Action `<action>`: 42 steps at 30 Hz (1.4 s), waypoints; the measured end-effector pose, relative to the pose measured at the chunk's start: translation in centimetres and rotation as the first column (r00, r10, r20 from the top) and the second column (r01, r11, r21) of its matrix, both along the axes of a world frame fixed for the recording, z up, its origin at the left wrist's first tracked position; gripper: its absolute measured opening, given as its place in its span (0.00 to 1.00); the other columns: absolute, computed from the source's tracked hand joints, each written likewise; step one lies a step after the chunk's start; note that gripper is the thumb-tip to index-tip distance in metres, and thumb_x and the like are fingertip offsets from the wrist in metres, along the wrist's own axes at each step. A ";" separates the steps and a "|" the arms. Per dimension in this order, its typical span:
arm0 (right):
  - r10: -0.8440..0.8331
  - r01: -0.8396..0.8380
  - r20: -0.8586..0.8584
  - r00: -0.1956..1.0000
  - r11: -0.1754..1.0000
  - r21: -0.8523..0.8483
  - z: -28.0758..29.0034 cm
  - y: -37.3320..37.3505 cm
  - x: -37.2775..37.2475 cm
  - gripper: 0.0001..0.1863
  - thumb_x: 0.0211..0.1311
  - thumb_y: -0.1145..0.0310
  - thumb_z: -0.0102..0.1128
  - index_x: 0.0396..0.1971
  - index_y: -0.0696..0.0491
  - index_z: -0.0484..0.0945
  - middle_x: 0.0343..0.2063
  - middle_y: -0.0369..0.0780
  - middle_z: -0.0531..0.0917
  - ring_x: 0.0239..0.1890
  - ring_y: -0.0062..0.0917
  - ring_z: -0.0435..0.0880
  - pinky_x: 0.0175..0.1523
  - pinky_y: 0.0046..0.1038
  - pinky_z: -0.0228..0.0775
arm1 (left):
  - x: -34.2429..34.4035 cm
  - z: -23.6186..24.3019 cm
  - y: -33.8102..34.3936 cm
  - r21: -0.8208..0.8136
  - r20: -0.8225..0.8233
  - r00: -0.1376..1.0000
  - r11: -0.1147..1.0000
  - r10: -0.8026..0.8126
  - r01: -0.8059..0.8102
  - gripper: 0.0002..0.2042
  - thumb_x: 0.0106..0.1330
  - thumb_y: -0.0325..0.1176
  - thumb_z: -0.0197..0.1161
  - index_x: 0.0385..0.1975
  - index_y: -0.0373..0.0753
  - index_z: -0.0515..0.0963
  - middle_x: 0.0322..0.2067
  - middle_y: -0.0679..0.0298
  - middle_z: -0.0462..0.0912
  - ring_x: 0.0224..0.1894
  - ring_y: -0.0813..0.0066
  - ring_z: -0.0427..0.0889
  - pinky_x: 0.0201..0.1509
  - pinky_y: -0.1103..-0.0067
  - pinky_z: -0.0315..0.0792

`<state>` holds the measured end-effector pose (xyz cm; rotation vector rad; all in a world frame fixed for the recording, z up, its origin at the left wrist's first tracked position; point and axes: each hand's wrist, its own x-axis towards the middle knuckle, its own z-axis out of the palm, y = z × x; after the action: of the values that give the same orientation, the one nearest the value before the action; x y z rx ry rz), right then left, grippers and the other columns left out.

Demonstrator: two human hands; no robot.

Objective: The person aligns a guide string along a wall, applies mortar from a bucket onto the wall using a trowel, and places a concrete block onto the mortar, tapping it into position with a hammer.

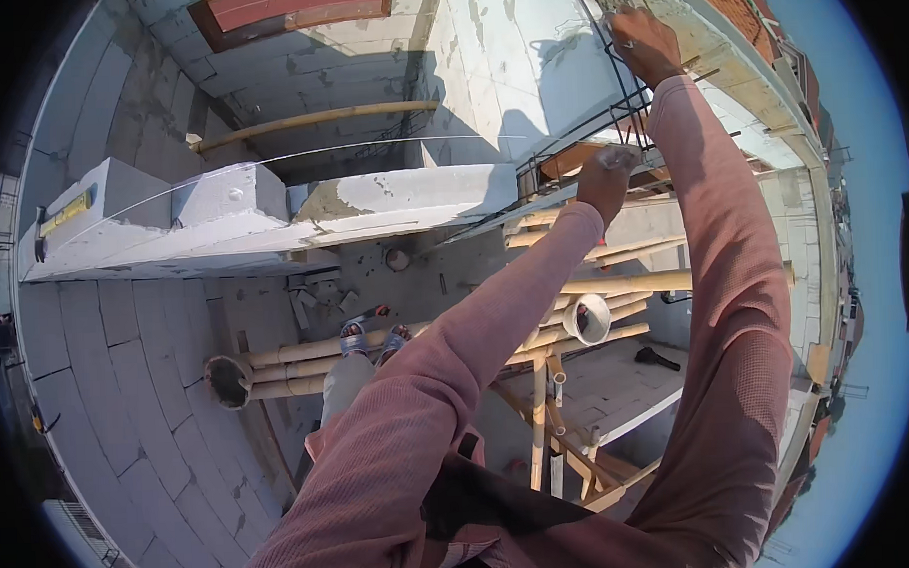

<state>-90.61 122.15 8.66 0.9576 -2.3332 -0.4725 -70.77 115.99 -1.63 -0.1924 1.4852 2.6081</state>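
Note:
A dark steel rebar cage (629, 110) runs along the top of the wall, at the upper right. My right hand (648, 47) reaches to its far part, fingers curled around a bar. Nearer to me, my left hand (609, 186) is closed beside the cage. A small red piece shows below that hand, but what it grips is hidden. To the left of the cage, a white block wall (401, 194) carries patches of grey mortar. Taut above this wall is a pale string (300, 152).
Bamboo scaffold poles (297, 365) lie under my feet. Two buckets, one grey (228, 380) and one whitish (587, 319), stand on the scaffold. A yellow level (67, 214) rests on the far-left block. Broken block pieces (320, 289) lie below. A hammer-like dark tool (657, 358) is at lower right.

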 end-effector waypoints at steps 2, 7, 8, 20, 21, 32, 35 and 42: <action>-0.045 0.044 0.012 0.999 0.999 0.029 2.7 -2.2 1.6 0.06 0.63 0.67 0.55 0.35 0.52 0.79 0.33 0.42 0.84 0.38 0.38 0.86 0.43 0.38 0.80 | -0.1 -0.2 -1.5 -0.096 -0.123 0.989 0.991 0.080 -0.093 0.21 0.71 0.47 0.59 0.49 0.33 0.82 0.45 0.57 0.86 0.47 0.70 0.82 0.56 0.76 0.72; -0.060 0.204 0.439 0.896 0.936 -0.288 6.8 -2.0 7.0 0.10 0.68 0.65 0.53 0.42 0.54 0.78 0.36 0.44 0.85 0.40 0.38 0.87 0.45 0.36 0.81 | -0.8 -0.6 -1.8 -0.067 -0.235 0.972 0.998 -0.027 0.012 0.22 0.72 0.47 0.59 0.47 0.32 0.83 0.38 0.60 0.88 0.40 0.76 0.80 0.51 0.78 0.72; -0.031 0.274 0.532 0.846 0.882 -0.384 7.8 -1.4 8.6 0.11 0.69 0.65 0.53 0.43 0.54 0.78 0.37 0.44 0.85 0.40 0.38 0.87 0.46 0.36 0.81 | -0.9 -0.4 -1.4 -0.058 -0.241 0.970 0.998 -0.047 0.034 0.22 0.72 0.47 0.59 0.47 0.32 0.83 0.38 0.60 0.88 0.40 0.76 0.80 0.51 0.78 0.72; 0.429 0.570 0.376 0.821 -0.591 -0.570 -2.5 1.0 31.2 0.14 0.76 0.62 0.51 0.49 0.57 0.74 0.26 0.34 0.75 0.36 0.27 0.87 0.43 0.30 0.87 | -1.8 -0.7 -3.1 0.076 -0.137 0.961 0.965 -0.241 0.252 0.16 0.71 0.39 0.62 0.51 0.35 0.83 0.43 0.65 0.86 0.43 0.81 0.79 0.50 0.81 0.73; 0.428 0.584 0.397 0.812 -0.603 -0.544 -4.3 1.4 31.6 0.15 0.75 0.62 0.54 0.50 0.57 0.74 0.28 0.34 0.76 0.36 0.27 0.87 0.44 0.30 0.86 | -1.8 -0.4 -3.3 0.079 -0.082 0.954 0.952 -0.290 0.296 0.15 0.71 0.34 0.61 0.53 0.33 0.81 0.49 0.63 0.84 0.49 0.79 0.81 0.56 0.81 0.74; 0.621 0.720 0.372 0.690 -0.535 -0.441 -9.1 -4.4 26.2 0.13 0.66 0.68 0.64 0.48 0.56 0.79 0.35 0.37 0.83 0.33 0.18 0.82 0.44 0.24 0.83 | -4.4 -1.3 -8.1 -0.140 -0.129 0.754 0.765 -0.644 0.629 0.19 0.72 0.37 0.60 0.58 0.34 0.76 0.45 0.61 0.84 0.43 0.75 0.84 0.46 0.81 0.78; 0.591 0.685 0.362 0.721 -0.529 -0.500 -9.6 -3.9 25.4 0.14 0.66 0.70 0.65 0.48 0.60 0.80 0.39 0.37 0.84 0.37 0.19 0.83 0.46 0.23 0.81 | -4.1 -1.0 -8.2 0.141 -0.138 0.748 0.734 -0.650 0.664 0.20 0.72 0.38 0.60 0.57 0.32 0.76 0.45 0.60 0.84 0.42 0.73 0.85 0.47 0.80 0.79; 0.560 0.736 0.537 0.632 -0.214 -0.643 -9.0 -2.9 27.0 0.23 0.67 0.58 0.64 0.56 0.57 0.79 0.46 0.39 0.84 0.46 0.22 0.79 0.53 0.27 0.71 | -5.7 -2.0 -10.1 0.207 -0.200 0.671 0.639 -0.714 0.741 0.20 0.72 0.39 0.61 0.56 0.32 0.76 0.42 0.62 0.84 0.40 0.77 0.84 0.45 0.81 0.79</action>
<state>-63.60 119.28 -0.36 -0.1883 -2.1486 2.2078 -76.46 105.88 -3.61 0.4895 0.9042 2.0954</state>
